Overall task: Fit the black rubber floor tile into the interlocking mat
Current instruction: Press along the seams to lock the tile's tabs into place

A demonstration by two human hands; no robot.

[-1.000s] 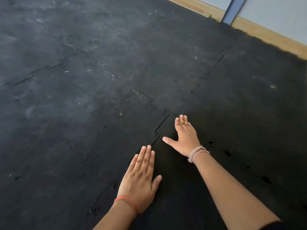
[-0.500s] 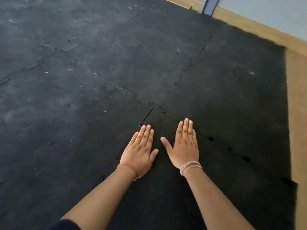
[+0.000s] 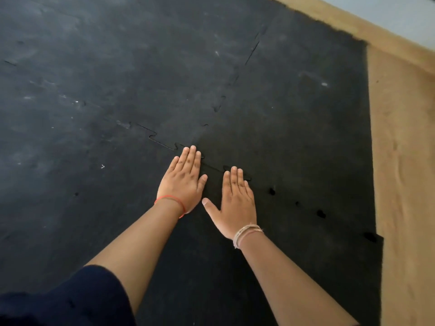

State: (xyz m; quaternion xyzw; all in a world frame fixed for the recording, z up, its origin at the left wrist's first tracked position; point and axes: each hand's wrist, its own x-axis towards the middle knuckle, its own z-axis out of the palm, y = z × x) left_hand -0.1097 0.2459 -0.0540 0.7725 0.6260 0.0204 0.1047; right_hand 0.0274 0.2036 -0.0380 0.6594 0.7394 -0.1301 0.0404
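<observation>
Two flat palms rest on the black rubber floor tile (image 3: 294,231), which lies at the near right corner of the interlocking mat (image 3: 117,78), its right edge meeting the bare tan floor (image 3: 404,161). Your left hand (image 3: 182,184) is laid open with fingers together, its fingertips (image 3: 193,150) reaching the jigsaw seam (image 3: 162,142) where the tile's teeth meet the neighbouring piece. Your right hand (image 3: 236,203) sits just beside it, also open and pressed down, thumb splayed toward the left hand. Neither hand is gripping anything. You wear a red thread (image 3: 173,200) on the left wrist and pale string bands (image 3: 247,232) on the right (several loops). Small dark holes (image 3: 321,214) dot the tile to the right of your hands.
</observation>
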